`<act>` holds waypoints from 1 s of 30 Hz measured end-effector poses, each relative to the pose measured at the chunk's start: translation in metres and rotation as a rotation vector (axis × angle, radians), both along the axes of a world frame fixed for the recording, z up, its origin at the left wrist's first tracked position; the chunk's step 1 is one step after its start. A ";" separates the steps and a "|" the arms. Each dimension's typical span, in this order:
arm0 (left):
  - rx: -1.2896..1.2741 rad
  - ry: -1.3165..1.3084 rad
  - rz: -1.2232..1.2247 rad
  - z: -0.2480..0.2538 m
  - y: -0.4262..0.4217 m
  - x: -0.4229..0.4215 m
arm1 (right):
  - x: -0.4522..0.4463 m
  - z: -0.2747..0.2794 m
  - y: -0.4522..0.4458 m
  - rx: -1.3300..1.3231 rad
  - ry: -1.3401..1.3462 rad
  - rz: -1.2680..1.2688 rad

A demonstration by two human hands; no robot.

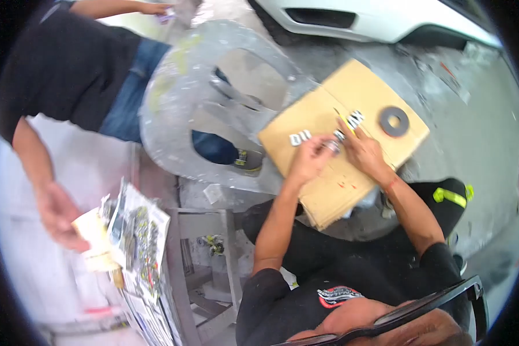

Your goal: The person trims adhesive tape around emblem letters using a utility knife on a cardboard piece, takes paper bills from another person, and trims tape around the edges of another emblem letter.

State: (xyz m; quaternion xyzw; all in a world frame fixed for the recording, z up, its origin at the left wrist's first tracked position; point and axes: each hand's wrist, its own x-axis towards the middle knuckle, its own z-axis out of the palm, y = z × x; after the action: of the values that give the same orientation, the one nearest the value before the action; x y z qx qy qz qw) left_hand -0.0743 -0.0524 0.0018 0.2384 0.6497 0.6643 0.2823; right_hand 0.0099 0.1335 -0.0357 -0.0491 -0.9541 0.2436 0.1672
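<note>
Two groups of letters [295, 139] are laid on the cardboard [360, 85] right of frame centre; a small piece [332, 146] is pinched in the left hand [309, 160], a yellow tool [346, 123] gripped in the right hand [365, 155]. The work is judged partly done, the blurred piece, perhaps another letter, being not yet set down.

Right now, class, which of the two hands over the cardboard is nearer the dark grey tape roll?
Right. The right hand is below and left of the dark grey tape roll in the picture, not touching it; the left hand is farther left, beyond the right hand.
</note>
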 end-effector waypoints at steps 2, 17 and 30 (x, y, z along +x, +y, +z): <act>-0.214 0.142 -0.080 -0.009 0.003 0.001 | 0.002 0.000 -0.002 -0.086 0.111 -0.019; -0.514 0.866 -0.231 -0.018 0.007 0.016 | 0.007 -0.004 -0.003 0.150 0.299 0.061; 0.383 0.759 0.955 0.078 -0.073 0.124 | 0.007 -0.007 0.000 0.091 0.341 0.067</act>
State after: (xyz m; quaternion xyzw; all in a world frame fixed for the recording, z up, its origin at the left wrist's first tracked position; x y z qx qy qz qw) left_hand 0.0496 -0.1252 0.0803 0.1877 0.6090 0.6905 -0.3421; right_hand 0.0166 0.1334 -0.0431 0.0325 -0.9230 0.2106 0.3206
